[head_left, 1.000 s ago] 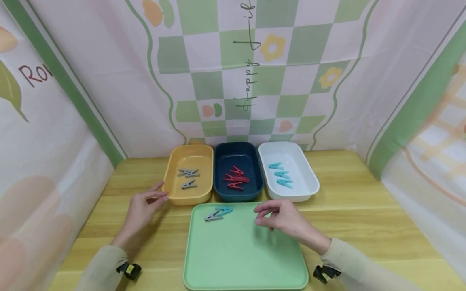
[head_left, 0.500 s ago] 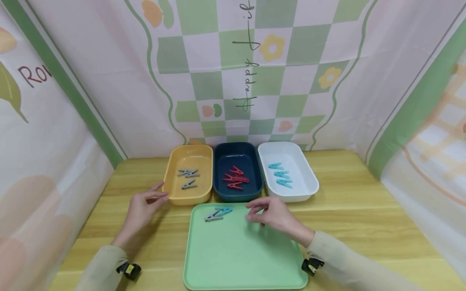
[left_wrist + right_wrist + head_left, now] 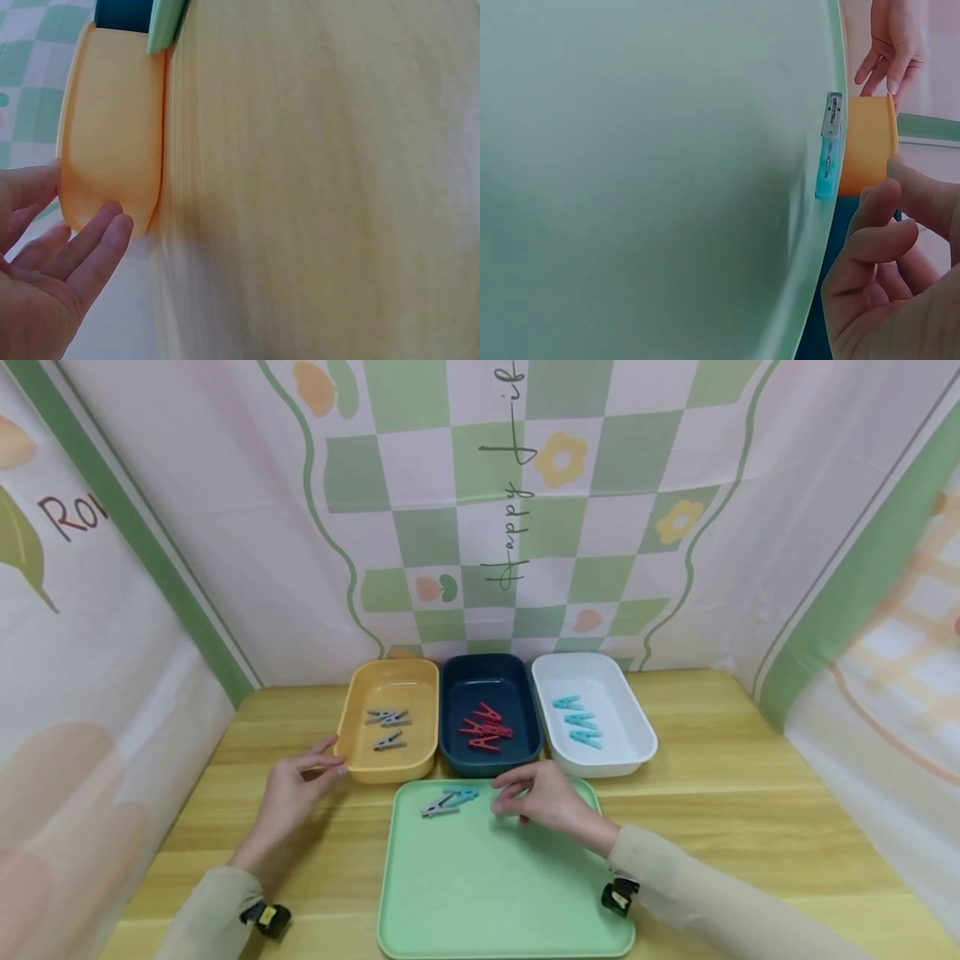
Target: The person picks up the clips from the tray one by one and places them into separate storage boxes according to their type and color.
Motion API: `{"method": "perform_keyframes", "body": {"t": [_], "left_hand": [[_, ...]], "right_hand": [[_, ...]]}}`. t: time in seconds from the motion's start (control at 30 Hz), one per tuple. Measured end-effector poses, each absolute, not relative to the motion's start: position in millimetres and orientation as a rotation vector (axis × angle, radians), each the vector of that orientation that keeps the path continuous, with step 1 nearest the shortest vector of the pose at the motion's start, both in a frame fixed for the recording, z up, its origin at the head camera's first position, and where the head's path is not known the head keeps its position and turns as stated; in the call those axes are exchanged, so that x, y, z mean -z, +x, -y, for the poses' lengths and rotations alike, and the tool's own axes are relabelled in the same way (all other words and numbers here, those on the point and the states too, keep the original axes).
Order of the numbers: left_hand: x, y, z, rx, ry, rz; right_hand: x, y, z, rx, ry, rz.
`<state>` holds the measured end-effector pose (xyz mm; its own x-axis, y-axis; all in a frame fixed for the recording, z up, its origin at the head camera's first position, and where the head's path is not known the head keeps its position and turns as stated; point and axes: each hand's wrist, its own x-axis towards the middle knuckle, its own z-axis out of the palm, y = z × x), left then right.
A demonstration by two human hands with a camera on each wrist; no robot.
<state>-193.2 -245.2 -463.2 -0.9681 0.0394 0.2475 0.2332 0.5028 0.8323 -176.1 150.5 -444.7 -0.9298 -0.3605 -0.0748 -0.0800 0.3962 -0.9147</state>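
Note:
My left hand (image 3: 292, 793) touches the near left corner of the yellow tray (image 3: 386, 773) with loosely extended fingers, also seen in the left wrist view. Above the far part of the green tray (image 3: 502, 893) hovers my right hand (image 3: 543, 797), fingers loosely bent and holding nothing. Just left of its fingertips, a grey clothespin (image 3: 439, 807) and a turquoise clothespin (image 3: 463, 795) lie together on the green tray. In the right wrist view the grey clothespin (image 3: 832, 114) and turquoise clothespin (image 3: 827, 169) line up near the tray's edge, apart from the fingers.
Several grey clothespins (image 3: 390, 741) lie in the yellow tray. Beside it, a dark blue tray (image 3: 491, 767) holds several red clothespins (image 3: 486, 727). A white tray (image 3: 622, 702) with turquoise clothespins (image 3: 581, 720) stands to the right. A patterned cloth (image 3: 487, 535) hangs behind the wooden table (image 3: 750, 793).
My right hand has moved left over the green tray, closer to the two clothespins there. My left hand stays at the yellow tray's corner.

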Motion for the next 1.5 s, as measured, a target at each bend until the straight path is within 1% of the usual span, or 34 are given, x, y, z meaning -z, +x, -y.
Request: {"method": "perform_keyframes", "body": {"t": [0.23, 0.5, 1.5], "left_hand": [[463.1, -193.0, 244.9, 1.455, -0.217, 2.565], [462.4, -192.6, 244.7, 1.469, -0.209, 2.562], [463.1, -192.2, 245.9, 1.466, -0.219, 2.561]], "right_hand": [[449.8, -181.1, -141.9, 1.512, -0.375, -2.394], [450.9, -183.0, -135.9, 1.507, -0.429, -2.412], [459.5, -189.4, -116.9, 1.420, -0.287, -2.407]]}}
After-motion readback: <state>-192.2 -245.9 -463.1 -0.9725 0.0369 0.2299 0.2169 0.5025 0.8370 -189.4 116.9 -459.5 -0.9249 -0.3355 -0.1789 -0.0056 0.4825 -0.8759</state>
